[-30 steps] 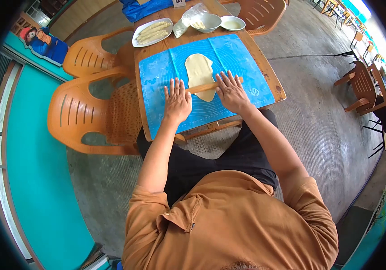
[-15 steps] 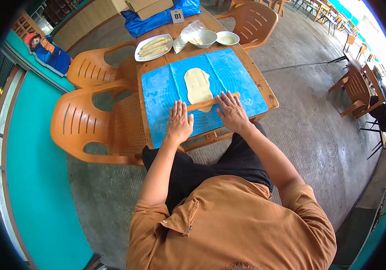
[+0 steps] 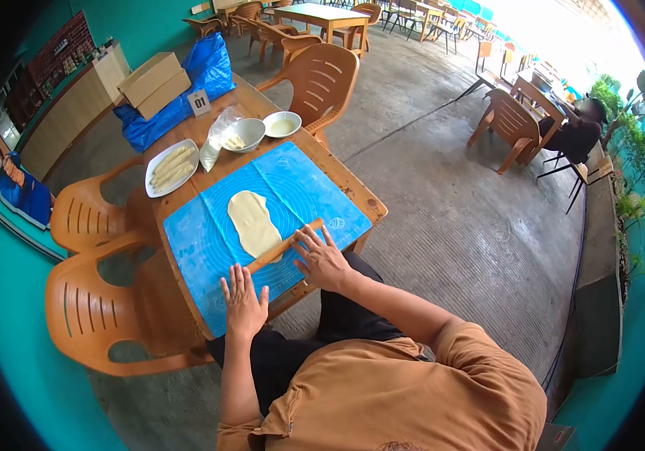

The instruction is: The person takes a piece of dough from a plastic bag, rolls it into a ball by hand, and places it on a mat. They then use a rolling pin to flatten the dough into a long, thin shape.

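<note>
A long flat sheet of pale dough (image 3: pixel 253 223) lies on the blue mat (image 3: pixel 194 259). Across its near end rests a wooden rolling pin (image 3: pixel 270 256). My left hand (image 3: pixel 244 303) touches the pin's left end, fingers stretched out and slightly apart. On the right end of the pin, my right hand (image 3: pixel 322 259) lies with its fingers spread. Beyond the mat stand a white plate of rolled dough pieces (image 3: pixel 152 188), a plastic bag of white powder (image 3: pixel 210 155), a bowl with pale contents (image 3: pixel 254 141) and a smaller bowl of liquid (image 3: pixel 297 134).
The wooden table (image 3: pixel 373 203) carries a number card (image 3: pixel 200 103), a blue plastic sheet (image 3: pixel 213 68) and a cardboard box (image 3: pixel 155 84) at its far end. Orange chairs (image 3: pixel 85 319) stand at its left and far right. A person (image 3: pixel 574 131) sits at the back right.
The view has turned to the right, so the table appears further left and tilted. Both hands remain on the rolling pin, which still lies across the dough's near end.
</note>
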Motion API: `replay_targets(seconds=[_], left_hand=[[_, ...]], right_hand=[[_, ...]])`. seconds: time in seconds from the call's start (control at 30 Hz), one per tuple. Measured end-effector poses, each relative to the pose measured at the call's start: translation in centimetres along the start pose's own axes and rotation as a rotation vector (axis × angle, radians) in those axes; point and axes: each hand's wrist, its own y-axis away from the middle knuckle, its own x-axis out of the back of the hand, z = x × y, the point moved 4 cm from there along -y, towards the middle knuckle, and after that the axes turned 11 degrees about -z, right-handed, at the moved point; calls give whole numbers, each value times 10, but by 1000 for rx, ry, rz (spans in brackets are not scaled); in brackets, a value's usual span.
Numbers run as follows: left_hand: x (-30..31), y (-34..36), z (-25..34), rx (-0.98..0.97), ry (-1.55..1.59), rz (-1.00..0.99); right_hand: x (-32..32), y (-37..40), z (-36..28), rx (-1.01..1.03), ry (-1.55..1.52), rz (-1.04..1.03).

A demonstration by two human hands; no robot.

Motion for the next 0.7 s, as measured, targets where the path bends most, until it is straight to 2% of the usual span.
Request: replay_targets(seconds=[0.1,0.27,0.6,0.7], left_hand=[[1,-5,4,25,19,-13],[-4,-6,14,55,-9,93],[-4,-3,3,-30,57,178],[-7,-5,-3,-39,68,193]], right_hand=[[-3,-5,-3,-9,-1,1],[-3,-8,-3,0,3,16],[3,-12,-12,-55,-68,29],[-2,-15,-13,-15,-42,16]])
